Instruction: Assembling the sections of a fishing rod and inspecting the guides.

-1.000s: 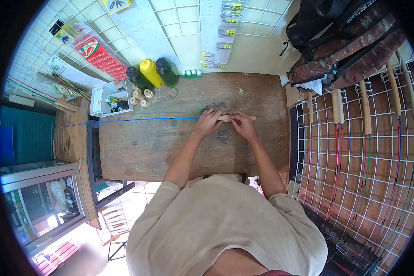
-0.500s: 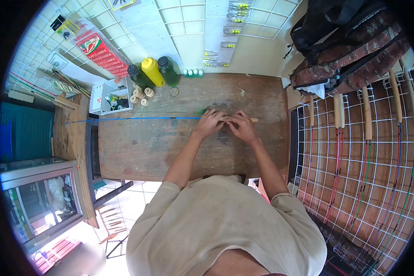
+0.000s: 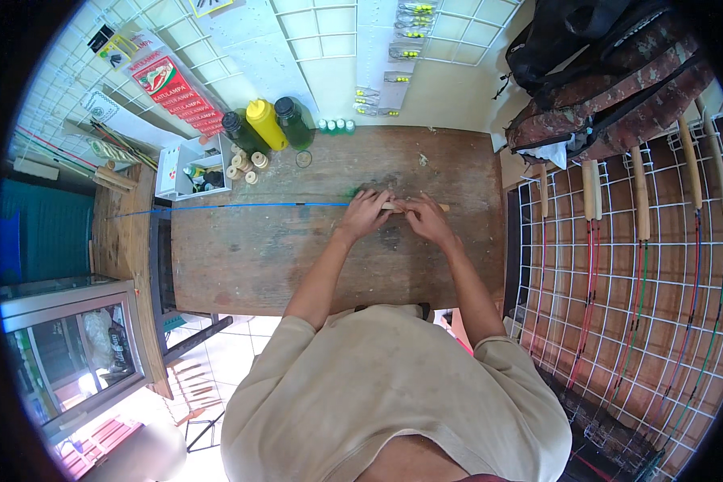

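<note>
A thin blue fishing rod [image 3: 249,206] lies crosswise over the wooden workbench [image 3: 257,265], its tip toward the left end. Its pale handle [image 3: 389,206] shows between my hands and a little past the right one. My left hand [image 3: 366,214] is closed over the rod where the blue shaft runs in under the fingers. Just right of it, my right hand [image 3: 427,220] grips the handle with bent fingers. The fingers cover much of the handle, so fine detail there is hidden.
At the back left stand a white box [image 3: 169,173], several pale cylindrical pieces [image 3: 251,177], a yellow squeeze bottle [image 3: 265,124] and dark green bottles [image 3: 294,124]. Small green-white bottles [image 3: 337,126] line the back edge. More rods hang on the right-hand wire rack [image 3: 610,293] below a camouflage bag [image 3: 610,120].
My right hand has shifted slightly along the handle and its fingers have changed position. My left hand and the rod stay almost in place.
</note>
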A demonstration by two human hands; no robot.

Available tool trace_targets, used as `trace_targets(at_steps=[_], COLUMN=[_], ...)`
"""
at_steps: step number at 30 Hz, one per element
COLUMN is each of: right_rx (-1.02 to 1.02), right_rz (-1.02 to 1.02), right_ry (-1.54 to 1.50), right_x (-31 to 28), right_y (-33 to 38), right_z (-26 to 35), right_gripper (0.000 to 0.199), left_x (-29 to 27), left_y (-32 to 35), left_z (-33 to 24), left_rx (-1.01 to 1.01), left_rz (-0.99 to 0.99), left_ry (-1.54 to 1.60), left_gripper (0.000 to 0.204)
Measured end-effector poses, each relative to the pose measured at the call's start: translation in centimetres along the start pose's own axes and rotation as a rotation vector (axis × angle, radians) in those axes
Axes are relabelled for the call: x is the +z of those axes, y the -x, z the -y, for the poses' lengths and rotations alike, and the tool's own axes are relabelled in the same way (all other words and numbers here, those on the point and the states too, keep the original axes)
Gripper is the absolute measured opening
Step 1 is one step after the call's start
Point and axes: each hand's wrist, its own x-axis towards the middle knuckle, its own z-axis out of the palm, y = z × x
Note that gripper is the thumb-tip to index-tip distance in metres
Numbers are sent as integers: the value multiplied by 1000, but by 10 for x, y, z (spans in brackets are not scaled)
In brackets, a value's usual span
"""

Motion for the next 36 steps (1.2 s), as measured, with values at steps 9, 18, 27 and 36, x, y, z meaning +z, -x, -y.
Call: trace_targets(at_steps=[9,18,27,36], right_rx=[279,380,175,250], right_rz=[96,147,7,170], right_ry=[170,457,608,558], right_x=[1,-1,11,12], right_y=[4,-9,-7,-15], right_z=[10,35,35,39], right_gripper=[34,48,41,46], left_x=[4,10,6,7], left_y=[1,2,3,7], left_z=[0,5,4,8], left_rx=[-72,-92,-85,-115], left_rz=[-2,14,-2,15], left_ry=[20,96,66,71], left_gripper=[42,42,42,42])
